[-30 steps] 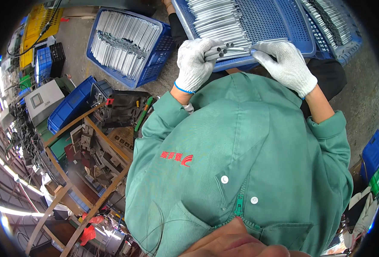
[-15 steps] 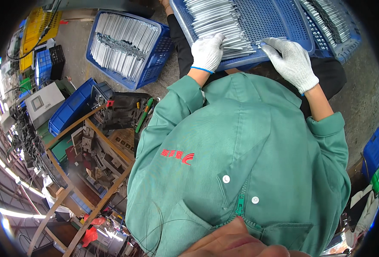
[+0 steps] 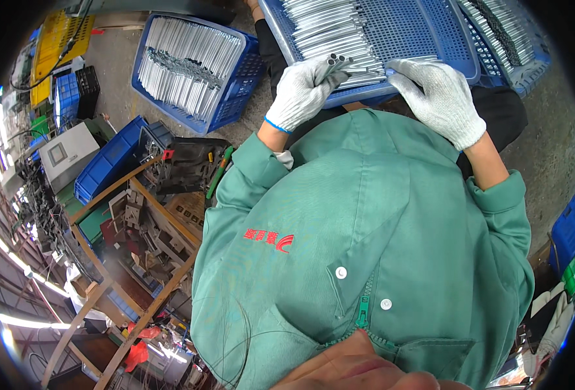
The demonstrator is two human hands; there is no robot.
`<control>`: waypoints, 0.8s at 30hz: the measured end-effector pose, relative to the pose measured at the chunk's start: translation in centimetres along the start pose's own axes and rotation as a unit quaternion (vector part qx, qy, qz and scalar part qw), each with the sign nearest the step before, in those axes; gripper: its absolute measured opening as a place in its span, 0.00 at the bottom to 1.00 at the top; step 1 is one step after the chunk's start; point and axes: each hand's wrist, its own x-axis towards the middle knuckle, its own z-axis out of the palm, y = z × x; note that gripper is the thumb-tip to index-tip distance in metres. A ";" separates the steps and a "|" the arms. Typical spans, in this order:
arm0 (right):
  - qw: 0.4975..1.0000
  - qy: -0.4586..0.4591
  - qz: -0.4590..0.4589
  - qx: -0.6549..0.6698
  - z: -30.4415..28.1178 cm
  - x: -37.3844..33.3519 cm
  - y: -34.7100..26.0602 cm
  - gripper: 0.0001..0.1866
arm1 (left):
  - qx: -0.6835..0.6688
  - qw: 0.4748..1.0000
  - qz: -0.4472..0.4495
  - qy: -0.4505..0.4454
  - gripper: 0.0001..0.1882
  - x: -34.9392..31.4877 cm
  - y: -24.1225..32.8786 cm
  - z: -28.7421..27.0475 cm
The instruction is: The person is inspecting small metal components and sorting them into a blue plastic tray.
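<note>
My left hand (image 3: 302, 94), in a white knit glove with a blue cuff edge, is closed around several thin metal tubes (image 3: 337, 62); their open ends point up past the fingers. It is at the near rim of a blue perforated crate (image 3: 404, 36). Silvery tubes (image 3: 330, 29) lie stacked in that crate's left part. My right hand (image 3: 438, 101), gloved likewise, reaches over the near rim farther right, thumb and fingers bent together. A few tubes (image 3: 424, 58) show just beyond its knuckles; what its fingers hold is hidden.
Left of my legs stands another blue crate (image 3: 235, 84) full of metal tubes. A third tube-filled crate (image 3: 531, 65) is at the far right. A wooden frame (image 3: 151, 312) with metal blocks, a blue bin (image 3: 115, 159) and a grey box (image 3: 66, 159) are at left.
My left hand has drawn back from the stack toward me and left, turning over with several tubes in its grip. My right hand has shifted slightly, its fingers drawn closer to the rim.
</note>
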 end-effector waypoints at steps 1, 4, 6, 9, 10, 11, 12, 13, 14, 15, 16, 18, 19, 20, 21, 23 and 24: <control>1.000 -0.018 0.014 0.001 -0.3 0.0 -0.3 0.14 | 0.036 0.999 0.014 -0.012 0.05 0.0 0.5 -0.3; 0.998 -0.044 0.035 0.000 -0.9 -0.1 -1.2 0.14 | 0.073 0.997 0.027 -0.024 0.05 -0.1 1.3 -0.7; 0.997 -0.060 0.048 -0.002 -1.1 0.0 -1.6 0.14 | 0.078 0.996 0.026 -0.024 0.03 -0.1 1.6 -0.8; 0.998 -0.055 0.037 -0.006 -1.1 -0.2 -1.4 0.14 | 0.085 0.996 0.036 -0.022 0.03 -0.2 1.7 -0.9; 0.999 -0.043 0.019 -0.008 -1.0 -0.3 -1.2 0.14 | 0.089 0.995 0.046 -0.020 0.02 -0.2 1.7 -0.9; 0.999 -0.031 0.001 -0.011 -0.9 -0.4 -1.0 0.14 | 0.093 0.994 0.057 -0.018 0.03 -0.2 1.7 -0.9; 1.000 -0.018 -0.017 -0.013 -0.8 -0.4 -0.9 0.14 | 0.097 0.993 0.067 -0.016 0.03 -0.2 1.8 -0.9; 1.000 -0.018 -0.017 -0.013 -0.7 -0.3 -0.9 0.14 | 0.097 0.993 0.067 -0.016 0.03 -0.2 1.9 -0.9; 0.999 -0.018 -0.022 -0.023 -0.6 -0.3 -0.7 0.14 | 0.104 0.991 0.080 -0.022 0.03 -0.2 2.0 -1.0; 0.999 -0.018 -0.029 -0.032 -0.5 -0.2 -0.7 0.14 | 0.112 0.989 0.093 -0.026 0.04 -0.2 2.2 -1.0; 0.998 -0.017 -0.035 -0.041 -0.4 -0.1 -0.6 0.15 | 0.119 0.987 0.106 -0.031 0.04 -0.2 2.4 -1.0; 0.998 -0.017 -0.042 -0.051 -0.3 -0.1 -0.7 0.15 | 0.127 0.984 0.119 -0.035 0.05 -0.2 2.5 -1.0; 0.998 -0.030 -0.029 -0.051 -0.3 -0.1 -0.8 0.15 | 0.128 0.983 0.129 -0.007 0.06 -0.3 2.5 -0.8; 0.998 -0.043 -0.017 -0.051 -0.3 -0.2 -0.9 0.15 | 0.129 0.982 0.138 0.021 0.07 -0.4 2.5 -0.5; 0.997 -0.056 -0.004 -0.051 -0.3 -0.2 -1.0 0.15 | 0.130 0.979 0.148 0.048 0.09 -0.4 2.4 -0.3; 0.996 -0.070 0.008 -0.051 -0.4 -0.2 -1.2 0.15 | 0.130 0.976 0.156 0.076 0.10 -0.5 2.6 -0.2; 0.997 -0.069 0.005 -0.046 -0.6 -0.1 -1.4 0.15 | 0.152 0.973 0.157 0.082 0.11 -0.6 3.0 -0.3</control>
